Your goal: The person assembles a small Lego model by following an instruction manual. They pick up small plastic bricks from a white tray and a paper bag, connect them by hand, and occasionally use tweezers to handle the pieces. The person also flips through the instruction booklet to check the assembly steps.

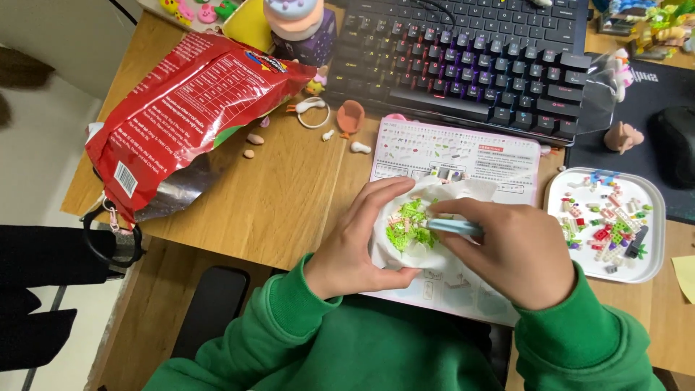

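Looking down from my head, I see my left hand [362,239] curled around a small white dish [405,262] just in front of my chest, thumb along its near edge and fingers wrapped over the far rim, so it is partly closed and holding the dish steady. Inside sits a little pile of green building bricks [407,226], with a few pale pink ones mixed in.

My right hand [517,253] is closed on a light blue tool [455,226], pinched between thumb and fingers. The tool's long axis runs almost straight left to right, its tip pointing left into the pile and touching the bricks. So the bricks lie to the left of my right hand and right against the palm side of my left; the left hand is nearer to them, while the right reaches them only through the tool.

The dish rests over a printed instruction sheet [463,148] spread on the wooden desk [289,195]. To the right, well apart from my hands, a white tray [651,217] holds mixed coloured bricks. Beyond the sheet is a dark keyboard [470,51], and to the far left a red snack bag [181,108] lies open. A few loose small parts are scattered between the bag and the sheet. My green sleeves [579,333] fill the bottom of the view.
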